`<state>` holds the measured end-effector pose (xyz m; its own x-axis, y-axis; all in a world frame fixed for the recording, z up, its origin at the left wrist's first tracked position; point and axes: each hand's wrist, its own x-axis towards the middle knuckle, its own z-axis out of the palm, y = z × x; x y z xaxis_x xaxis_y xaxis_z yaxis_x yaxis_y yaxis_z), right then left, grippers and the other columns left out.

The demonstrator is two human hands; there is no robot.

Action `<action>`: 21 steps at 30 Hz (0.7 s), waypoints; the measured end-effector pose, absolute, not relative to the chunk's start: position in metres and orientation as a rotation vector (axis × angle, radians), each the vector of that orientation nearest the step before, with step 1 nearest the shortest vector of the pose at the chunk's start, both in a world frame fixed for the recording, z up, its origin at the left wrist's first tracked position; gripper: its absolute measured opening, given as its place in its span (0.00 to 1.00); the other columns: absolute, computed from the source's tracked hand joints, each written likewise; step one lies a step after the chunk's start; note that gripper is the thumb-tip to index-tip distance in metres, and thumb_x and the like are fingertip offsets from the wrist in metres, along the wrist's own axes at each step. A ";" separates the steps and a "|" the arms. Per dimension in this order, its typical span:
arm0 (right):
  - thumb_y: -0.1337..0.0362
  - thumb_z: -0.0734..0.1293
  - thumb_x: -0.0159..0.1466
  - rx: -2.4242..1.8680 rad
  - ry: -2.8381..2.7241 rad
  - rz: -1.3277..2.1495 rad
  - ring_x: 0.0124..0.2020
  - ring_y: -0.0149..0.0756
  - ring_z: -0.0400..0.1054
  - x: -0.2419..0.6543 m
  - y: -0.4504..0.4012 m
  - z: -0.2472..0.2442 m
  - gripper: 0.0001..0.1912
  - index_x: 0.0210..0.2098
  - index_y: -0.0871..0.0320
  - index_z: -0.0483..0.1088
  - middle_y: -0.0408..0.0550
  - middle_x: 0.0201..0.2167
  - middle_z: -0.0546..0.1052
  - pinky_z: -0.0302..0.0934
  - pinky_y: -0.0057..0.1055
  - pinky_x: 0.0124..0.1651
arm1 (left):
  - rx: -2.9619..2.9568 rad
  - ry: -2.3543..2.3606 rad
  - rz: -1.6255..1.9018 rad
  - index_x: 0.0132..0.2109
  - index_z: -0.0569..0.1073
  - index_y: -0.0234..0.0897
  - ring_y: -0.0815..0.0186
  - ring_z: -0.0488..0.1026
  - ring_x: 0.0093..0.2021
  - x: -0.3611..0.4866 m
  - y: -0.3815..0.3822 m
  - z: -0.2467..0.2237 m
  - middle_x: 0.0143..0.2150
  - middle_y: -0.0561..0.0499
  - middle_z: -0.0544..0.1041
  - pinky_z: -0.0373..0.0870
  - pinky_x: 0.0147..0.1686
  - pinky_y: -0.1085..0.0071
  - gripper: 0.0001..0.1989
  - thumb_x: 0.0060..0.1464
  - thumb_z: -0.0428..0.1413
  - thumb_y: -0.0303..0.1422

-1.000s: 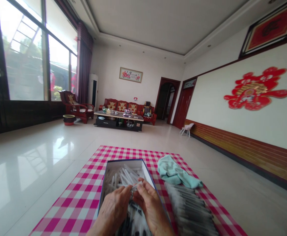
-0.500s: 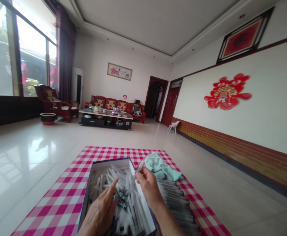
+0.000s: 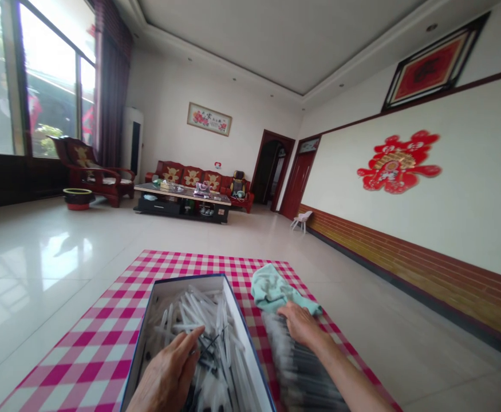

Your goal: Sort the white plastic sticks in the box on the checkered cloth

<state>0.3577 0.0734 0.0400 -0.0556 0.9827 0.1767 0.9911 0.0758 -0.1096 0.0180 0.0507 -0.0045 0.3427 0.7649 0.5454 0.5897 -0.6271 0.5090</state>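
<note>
My left hand [image 3: 168, 371] hovers over the near left part of a blue-edged white box [image 3: 250, 355], fingers stretched and thumb apart, with nothing in it. Inside the box lie many clear and whitish plastic pen barrels [image 3: 198, 309], with thin dark pen refills [image 3: 209, 343] among them. My right hand [image 3: 300, 323] is to the right of the box, fingers bent down at the far end of a row of dark-ended pens [image 3: 306, 377]. Whatever its fingers pinch is hidden. A mint-green cloth [image 3: 271, 289] lies crumpled just beyond that hand. The row is smeared by motion.
A pink-and-white checked cloth [image 3: 95, 337] covers the work surface. Beyond it are a tiled floor, a low coffee table [image 3: 181, 200], a wooden sofa [image 3: 181, 171], an armchair [image 3: 91, 174] and a small pink chair [image 3: 302, 220] by the right wall.
My right hand has moved from the box's right rim, where it held a clear pen barrel, rightward to the row of pens by the cloth. My left hand stays over the box.
</note>
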 end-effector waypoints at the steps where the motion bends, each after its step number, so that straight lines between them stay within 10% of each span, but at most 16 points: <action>1: 0.82 0.56 0.52 -2.008 -2.165 -0.064 0.38 0.38 0.66 0.358 0.075 0.038 0.23 0.35 0.55 0.75 0.48 0.33 0.73 0.52 0.30 0.39 | 2.382 1.228 1.151 0.54 0.67 0.41 0.67 0.77 0.36 0.018 0.049 -0.003 0.39 0.49 0.77 0.72 0.35 0.76 0.16 0.60 0.44 0.31; 21: 0.73 0.61 0.54 -1.674 -2.328 0.277 0.39 0.38 0.69 0.221 0.024 0.048 0.13 0.35 0.58 0.74 0.49 0.34 0.76 0.60 0.29 0.43 | 2.356 1.577 0.700 0.46 0.75 0.45 0.60 0.79 0.37 0.009 0.055 0.018 0.34 0.49 0.82 0.67 0.32 0.73 0.15 0.60 0.45 0.33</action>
